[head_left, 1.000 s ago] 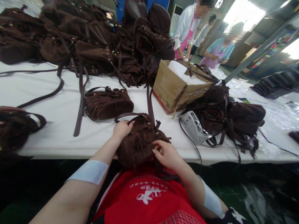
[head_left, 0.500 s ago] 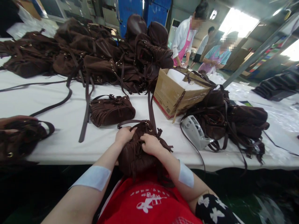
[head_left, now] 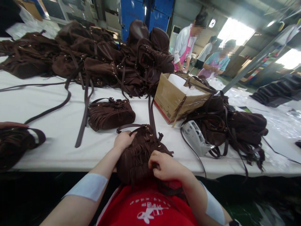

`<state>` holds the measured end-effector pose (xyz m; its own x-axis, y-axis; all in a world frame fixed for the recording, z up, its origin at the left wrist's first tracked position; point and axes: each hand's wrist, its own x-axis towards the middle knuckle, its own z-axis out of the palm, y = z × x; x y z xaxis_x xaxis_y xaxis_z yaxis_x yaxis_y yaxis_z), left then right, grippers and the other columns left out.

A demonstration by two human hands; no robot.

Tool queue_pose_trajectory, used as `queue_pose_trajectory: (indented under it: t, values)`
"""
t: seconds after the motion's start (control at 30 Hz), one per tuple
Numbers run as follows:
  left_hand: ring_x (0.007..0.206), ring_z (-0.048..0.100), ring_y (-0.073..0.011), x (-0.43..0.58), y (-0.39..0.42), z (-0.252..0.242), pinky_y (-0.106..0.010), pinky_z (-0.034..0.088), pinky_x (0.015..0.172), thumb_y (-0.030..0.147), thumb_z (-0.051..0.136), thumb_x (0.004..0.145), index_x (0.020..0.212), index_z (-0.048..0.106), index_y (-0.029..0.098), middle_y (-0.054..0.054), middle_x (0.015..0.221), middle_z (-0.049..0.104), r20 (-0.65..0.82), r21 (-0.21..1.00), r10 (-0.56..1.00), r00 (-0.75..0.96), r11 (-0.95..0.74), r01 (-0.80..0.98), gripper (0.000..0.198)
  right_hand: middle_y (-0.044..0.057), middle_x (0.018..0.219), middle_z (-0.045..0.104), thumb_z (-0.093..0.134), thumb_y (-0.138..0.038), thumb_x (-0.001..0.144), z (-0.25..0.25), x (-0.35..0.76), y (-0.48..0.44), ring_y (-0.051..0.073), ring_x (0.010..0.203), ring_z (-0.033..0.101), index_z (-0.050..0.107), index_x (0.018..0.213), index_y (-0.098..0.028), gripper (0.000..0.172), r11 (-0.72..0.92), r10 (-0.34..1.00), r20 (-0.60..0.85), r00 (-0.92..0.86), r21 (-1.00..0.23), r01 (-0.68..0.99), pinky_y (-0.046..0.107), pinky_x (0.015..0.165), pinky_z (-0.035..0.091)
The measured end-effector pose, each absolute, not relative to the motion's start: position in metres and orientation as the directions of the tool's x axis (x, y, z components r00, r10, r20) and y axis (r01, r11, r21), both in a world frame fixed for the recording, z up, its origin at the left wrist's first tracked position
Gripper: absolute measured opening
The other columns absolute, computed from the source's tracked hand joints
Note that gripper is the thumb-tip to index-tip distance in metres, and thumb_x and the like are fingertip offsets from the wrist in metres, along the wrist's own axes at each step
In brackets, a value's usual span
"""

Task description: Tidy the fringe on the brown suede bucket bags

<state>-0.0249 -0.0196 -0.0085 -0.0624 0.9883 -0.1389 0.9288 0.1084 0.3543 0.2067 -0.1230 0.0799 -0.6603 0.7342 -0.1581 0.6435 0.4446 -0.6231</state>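
Observation:
A dark brown fringed handbag (head_left: 136, 157) leans at the table's front edge, close against my red apron. My left hand (head_left: 124, 140) grips its upper left side by the opening, below the looped handle. At the bag's lower right, my right hand (head_left: 162, 164) has its fingers curled in at the fringe; whether a strand is between them is hidden. Just behind lies another brown fringed handbag (head_left: 111, 113) on its side.
A large pile of brown bags (head_left: 101, 59) covers the back of the white table (head_left: 56, 125). An open cardboard box (head_left: 171, 100) stands right of centre, beside a grey-white device (head_left: 196, 138) and more bags (head_left: 244, 125). Another person's hand (head_left: 11, 125) holds a bag at far left.
My right hand has moved down and right from the bag's middle to its lower right side. The left hand keeps its hold. The other person's bag at far left has shifted left.

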Motion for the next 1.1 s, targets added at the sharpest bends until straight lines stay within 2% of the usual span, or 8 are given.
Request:
queue_pose_trajectory:
  t: [0.17, 0.27, 0.33, 0.47, 0.53, 0.7, 0.83, 1.1]
  values:
    - [0.089, 0.068, -0.0279, -0.025, -0.021, -0.007, -0.033, 0.049, 0.072, 0.062, 0.027, 0.088, 0.089, 0.07, 0.02, -0.013, 0.091, 0.073, -0.15, 0.364, 0.987, -0.049, 0.101, 0.926, 0.06, -0.003, 0.07, 0.058, 0.064, -0.026, 0.077, 0.066, 0.199, -0.116, 0.013, 0.064, 0.053, 0.055, 0.107, -0.019, 0.032, 0.223, 0.909, -0.181, -0.375, -0.55, 0.805, 0.024, 0.058, 0.032]
    - [0.089, 0.068, -0.0288, -0.025, -0.02, -0.007, -0.034, 0.049, 0.072, 0.062, 0.028, 0.088, 0.089, 0.07, 0.02, -0.014, 0.092, 0.073, -0.155, 0.368, 0.986, -0.052, 0.107, 0.924, 0.06, -0.003, 0.062, 0.058, 0.064, -0.034, 0.081, 0.061, 0.199, -0.122, 0.012, 0.059, 0.051, 0.063, 0.087, -0.019, 0.016, 0.209, 0.892, -0.242, -0.382, -0.528, 0.823, 0.024, 0.054, 0.029]
    - [0.09, 0.068, -0.0288, -0.025, -0.02, -0.007, -0.034, 0.05, 0.073, 0.061, 0.028, 0.088, 0.089, 0.07, 0.019, -0.014, 0.092, 0.073, -0.152, 0.369, 0.986, -0.061, 0.114, 0.922, 0.059, -0.002, 0.062, 0.059, 0.062, -0.038, 0.083, 0.063, 0.203, -0.128, 0.012, 0.059, 0.052, 0.063, 0.071, -0.019, 0.023, 0.259, 0.814, -0.291, -0.502, -0.591, 0.764, 0.024, 0.054, 0.032]
    - [0.089, 0.068, -0.0291, -0.025, -0.019, -0.007, -0.034, 0.05, 0.073, 0.061, 0.029, 0.088, 0.088, 0.07, 0.019, -0.014, 0.091, 0.073, -0.138, 0.373, 0.988, -0.069, 0.116, 0.921, 0.059, 0.0, 0.077, 0.064, 0.063, -0.034, 0.083, 0.074, 0.207, -0.129, 0.012, 0.071, 0.058, 0.065, 0.078, -0.019, 0.016, 0.335, 0.778, -0.179, -0.602, -0.693, 0.639, 0.023, 0.065, 0.041]
    - [0.089, 0.068, -0.0293, -0.025, -0.019, -0.006, -0.034, 0.05, 0.073, 0.061, 0.029, 0.088, 0.089, 0.07, 0.019, -0.014, 0.091, 0.074, -0.134, 0.363, 0.989, -0.062, 0.107, 0.926, 0.059, 0.002, 0.09, 0.065, 0.063, -0.03, 0.082, 0.074, 0.201, -0.119, 0.015, 0.082, 0.059, 0.065, 0.092, -0.019, 0.015, 0.365, 0.852, -0.061, -0.52, -0.642, 0.674, 0.026, 0.075, 0.044]
    - [0.089, 0.068, -0.0289, -0.024, -0.018, -0.007, -0.034, 0.05, 0.073, 0.059, 0.028, 0.089, 0.089, 0.07, 0.018, -0.014, 0.091, 0.074, -0.131, 0.353, 0.99, -0.054, 0.097, 0.931, 0.059, 0.01, 0.125, 0.055, 0.064, -0.015, 0.071, 0.052, 0.16, -0.081, 0.023, 0.115, 0.047, 0.054, 0.119, -0.016, 0.05, 0.539, 0.818, 0.064, -0.571, -0.429, 0.725, 0.035, 0.101, 0.037]
    - [0.089, 0.068, -0.0288, -0.024, -0.019, -0.009, -0.034, 0.05, 0.073, 0.059, 0.029, 0.089, 0.089, 0.07, 0.018, -0.015, 0.091, 0.073, -0.123, 0.349, 0.99, -0.068, 0.107, 0.931, 0.058, 0.009, 0.104, 0.058, 0.048, -0.006, 0.078, 0.032, 0.132, -0.071, 0.022, 0.097, 0.053, 0.056, 0.104, -0.016, 0.029, 0.446, 0.884, 0.0, -0.468, -0.304, 0.842, 0.034, 0.088, 0.043]
    - [0.089, 0.068, -0.0301, -0.024, -0.018, -0.009, -0.035, 0.049, 0.073, 0.062, 0.028, 0.088, 0.09, 0.07, 0.019, -0.015, 0.091, 0.074, -0.138, 0.34, 0.988, -0.071, 0.114, 0.934, 0.061, 0.004, 0.083, 0.06, 0.052, -0.014, 0.076, 0.034, 0.159, -0.091, 0.018, 0.081, 0.057, 0.06, 0.074, -0.018, 0.009, 0.436, 0.854, -0.09, -0.512, -0.412, 0.8, 0.027, 0.074, 0.044]
